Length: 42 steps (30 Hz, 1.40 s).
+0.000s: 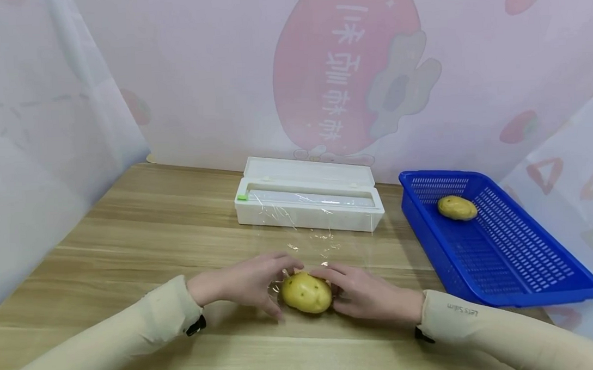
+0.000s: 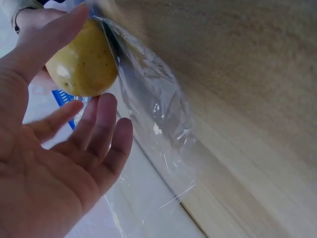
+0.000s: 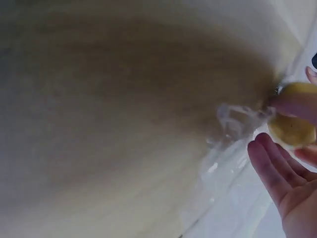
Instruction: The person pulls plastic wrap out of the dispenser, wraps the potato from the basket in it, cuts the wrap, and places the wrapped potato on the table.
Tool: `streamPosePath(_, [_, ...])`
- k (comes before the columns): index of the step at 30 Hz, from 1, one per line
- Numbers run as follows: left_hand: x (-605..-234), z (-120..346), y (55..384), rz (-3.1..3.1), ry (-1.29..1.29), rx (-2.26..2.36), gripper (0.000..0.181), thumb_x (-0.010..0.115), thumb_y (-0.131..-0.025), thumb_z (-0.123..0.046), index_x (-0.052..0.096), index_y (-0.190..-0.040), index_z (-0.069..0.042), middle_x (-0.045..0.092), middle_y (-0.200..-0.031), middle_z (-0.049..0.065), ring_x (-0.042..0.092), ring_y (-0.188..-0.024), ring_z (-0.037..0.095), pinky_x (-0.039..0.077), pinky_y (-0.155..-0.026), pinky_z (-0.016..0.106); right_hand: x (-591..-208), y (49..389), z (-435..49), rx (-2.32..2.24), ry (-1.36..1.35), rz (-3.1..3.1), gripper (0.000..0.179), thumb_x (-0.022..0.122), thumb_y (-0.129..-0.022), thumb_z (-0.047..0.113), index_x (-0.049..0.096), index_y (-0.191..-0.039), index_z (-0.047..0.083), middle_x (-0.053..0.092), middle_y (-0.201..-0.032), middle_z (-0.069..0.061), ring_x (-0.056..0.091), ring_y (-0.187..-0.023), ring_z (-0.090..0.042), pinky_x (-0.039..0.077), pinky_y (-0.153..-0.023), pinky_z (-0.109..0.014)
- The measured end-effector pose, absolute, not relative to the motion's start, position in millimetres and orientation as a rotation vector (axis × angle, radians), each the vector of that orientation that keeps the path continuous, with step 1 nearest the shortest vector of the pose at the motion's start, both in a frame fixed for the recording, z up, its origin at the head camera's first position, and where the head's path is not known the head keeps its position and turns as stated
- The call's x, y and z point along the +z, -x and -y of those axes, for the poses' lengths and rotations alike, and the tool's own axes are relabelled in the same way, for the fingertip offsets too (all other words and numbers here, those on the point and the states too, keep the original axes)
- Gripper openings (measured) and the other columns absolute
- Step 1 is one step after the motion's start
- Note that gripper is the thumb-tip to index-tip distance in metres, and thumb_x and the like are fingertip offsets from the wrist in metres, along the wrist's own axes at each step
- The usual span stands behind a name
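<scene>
A yellow potato [image 1: 306,293] sits on clear cling film [image 1: 323,246] drawn forward across the wooden table. My left hand [image 1: 253,284] is at the potato's left side, thumb and fingers spread apart around that end. On the other side my right hand [image 1: 366,291] has its fingertips against the potato's upper right edge. In the left wrist view, the left fingers [image 2: 106,119] are loosely extended below the potato [image 2: 86,64], and crinkled film [image 2: 158,104] runs beside it. The right wrist view shows straight right fingers [image 3: 277,168] near the potato [image 3: 292,130], whose middle is partly hidden by the thumb.
Behind the hands stands a white cling film box [image 1: 309,220], its lid raised and a film roll inside. A blue plastic basket [image 1: 504,243] at the right holds another potato [image 1: 457,207]. A printed cloth [image 1: 199,74] hangs behind the table [image 1: 146,228].
</scene>
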<state>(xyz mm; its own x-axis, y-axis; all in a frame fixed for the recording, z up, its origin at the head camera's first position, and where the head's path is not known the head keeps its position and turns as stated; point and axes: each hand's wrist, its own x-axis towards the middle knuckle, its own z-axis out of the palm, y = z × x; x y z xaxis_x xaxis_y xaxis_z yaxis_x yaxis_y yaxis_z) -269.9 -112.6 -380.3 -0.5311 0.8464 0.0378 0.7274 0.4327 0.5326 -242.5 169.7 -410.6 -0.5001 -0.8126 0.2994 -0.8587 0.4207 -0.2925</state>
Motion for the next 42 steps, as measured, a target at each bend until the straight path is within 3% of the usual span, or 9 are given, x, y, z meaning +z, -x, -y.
streamPosePath(7, [-378,118,266,-2.499,-1.352,0.665,0.047,0.095,-0.059,-0.026,0.057,-0.083,-0.013,0.053,-0.081,-0.004,0.048,-0.071,0.008,0.044,-0.061,0.023,-402,238,-168,0.536,-1.517,2.532,0.081,0.08,-0.079,0.048,0.046,-0.145,0.016,0.051,-0.13,0.001,0.056,-0.106,-0.011,0.05,-0.086,-0.028])
streamPosePath(11, [-378,120,264,-2.439,-1.358,0.606,0.029,0.091,-0.061,-0.016,0.062,-0.066,-0.018,0.055,-0.066,-0.012,0.048,-0.061,0.001,0.043,-0.053,0.02,-399,237,-162,0.496,-1.499,2.538,0.074,0.073,-0.084,0.054,0.048,-0.144,0.019,0.05,-0.13,0.001,0.055,-0.107,-0.011,0.051,-0.084,-0.029])
streamPosePath(17, [-380,124,265,-2.353,-1.335,0.627,0.023,0.085,-0.071,-0.007,0.067,-0.066,-0.02,0.057,-0.063,-0.016,0.05,-0.06,-0.002,0.045,-0.055,0.019,-396,240,-158,0.583,-1.451,2.617,0.064,0.072,-0.088,0.047,0.054,-0.139,0.015,0.052,-0.127,-0.001,0.055,-0.107,-0.013,0.05,-0.087,-0.03])
streamPosePath(24, [-382,126,267,-2.333,-1.357,0.565,0.02,0.079,-0.082,-0.009,0.064,-0.073,-0.019,0.055,-0.072,-0.014,0.051,-0.067,0.001,0.046,-0.062,0.021,-394,245,-157,0.667,-1.442,2.634,0.065,0.076,-0.086,0.04,0.054,-0.139,0.01,0.052,-0.13,-0.004,0.054,-0.113,-0.017,0.047,-0.094,-0.035])
streamPosePath(32, [-387,127,272,-2.353,-1.363,0.627,0.02,0.083,-0.078,-0.011,0.066,-0.073,-0.021,0.056,-0.077,-0.013,0.053,-0.07,0.003,0.047,-0.063,0.021,-395,247,-158,0.698,-1.41,2.664,0.065,0.076,-0.085,0.04,0.055,-0.139,0.011,0.052,-0.131,-0.003,0.053,-0.114,-0.017,0.046,-0.095,-0.036])
streamPosePath(42, [-390,133,278,-2.232,-1.366,0.716,0.016,0.071,-0.09,-0.011,0.062,-0.078,-0.017,0.056,-0.074,-0.012,0.05,-0.066,0.002,0.046,-0.061,0.022,-392,249,-160,0.804,-1.363,2.744,0.062,0.074,-0.088,0.037,0.053,-0.141,0.011,0.05,-0.136,-0.005,0.05,-0.121,-0.019,0.044,-0.099,-0.04])
